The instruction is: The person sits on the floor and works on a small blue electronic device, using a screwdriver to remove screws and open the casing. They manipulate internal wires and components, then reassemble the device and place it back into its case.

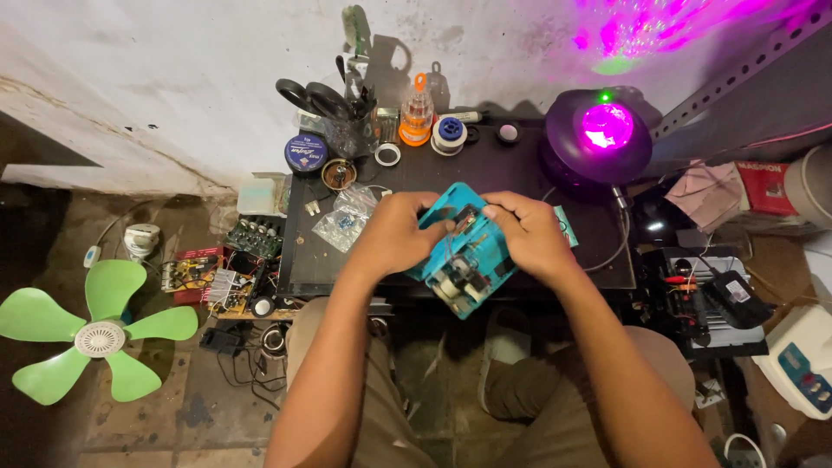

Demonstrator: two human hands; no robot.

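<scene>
Both of my hands hold an opened teal plastic device over the front edge of a small black table. Wires and white and dark parts show inside its open shell. My left hand grips its left side, fingers curled over the top edge. My right hand grips the right side, thumb and fingertips pressing near a small dark part at the top middle.
At the table's back stand scissors in a cup, a blue round tin, tape rolls, an orange-capped bottle and a glowing purple projector lamp. Small plastic bags lie left. Circuit boards and a green fan sit on the floor left; a dark device sits right.
</scene>
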